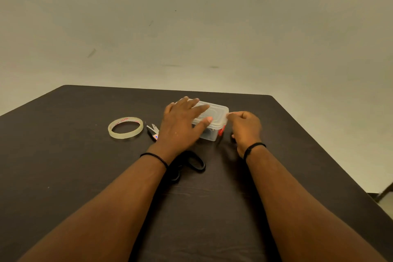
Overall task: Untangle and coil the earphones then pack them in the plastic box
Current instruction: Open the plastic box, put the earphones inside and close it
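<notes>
Box (214, 122) sits mid-desk (63, 166), lid on, red latch (221, 130) facing near side. Left hand (180, 123) lies flat on the lid, fingers straight and spread. Right hand (246, 127) pinches the lid's right edge with curled fingers. Dark shape shows through the box wall; cannot tell if earphones. Tape roll (125, 127) and scissors (187, 161) lie left of the box.

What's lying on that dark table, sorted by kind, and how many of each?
Plastic box, lid on: 1
Tape roll: 1
Scissors: 1
Small cutter: 1
Total: 4

The left hand rests on the box lid; the right hand pinches its corner.
</notes>
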